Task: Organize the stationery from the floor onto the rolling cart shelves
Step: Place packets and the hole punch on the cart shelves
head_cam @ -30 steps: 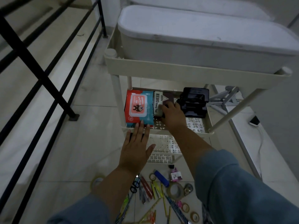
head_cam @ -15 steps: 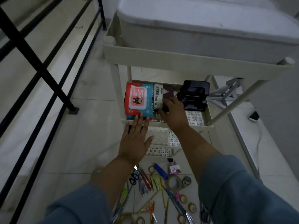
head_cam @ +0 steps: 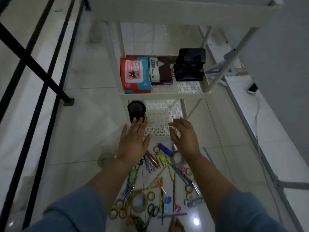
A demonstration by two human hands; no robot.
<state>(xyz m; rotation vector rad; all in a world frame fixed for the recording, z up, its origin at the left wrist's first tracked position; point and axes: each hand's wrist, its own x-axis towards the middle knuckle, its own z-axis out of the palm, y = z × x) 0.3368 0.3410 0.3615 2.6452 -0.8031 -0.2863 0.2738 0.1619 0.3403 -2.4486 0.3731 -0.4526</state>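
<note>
Neither hand is gripping anything: the left hand point(head_cam: 133, 143) is hovering with flat, spread fingers and the right hand point(head_cam: 184, 138) is hanging beside it with loosely curled, parted fingers, both just above the near edge of the rolling cart point(head_cam: 164, 96). Below and nearer than the hands, the stationery point(head_cam: 158, 181) is lying scattered on the tiled floor point(head_cam: 93, 101): pens, pencils, several pairs of scissors point(head_cam: 151, 213), tape rolls point(head_cam: 138, 201) of different widths and a blue lighter-shaped item point(head_cam: 165, 149). On the cart's middle shelf, a red and blue wipes pack point(head_cam: 134, 75) is sitting at the left, a stamp pad box point(head_cam: 160, 71) is lying touching its right side, and a black hole punch point(head_cam: 189, 66) is standing at the right. On the lower perforated shelf, a dark mesh cup point(head_cam: 136, 113) is standing at the left end, just beyond the left fingertips. Black railing bars point(head_cam: 33, 61) are running along the left of the scene, and a pale wall with a low ledge point(head_cam: 267, 106) is closing off the right, where a white cable is trailing. Light is dim, and the glossy tiles are reflecting a small bright spot near the person's bare toes point(head_cam: 177, 224).
</note>
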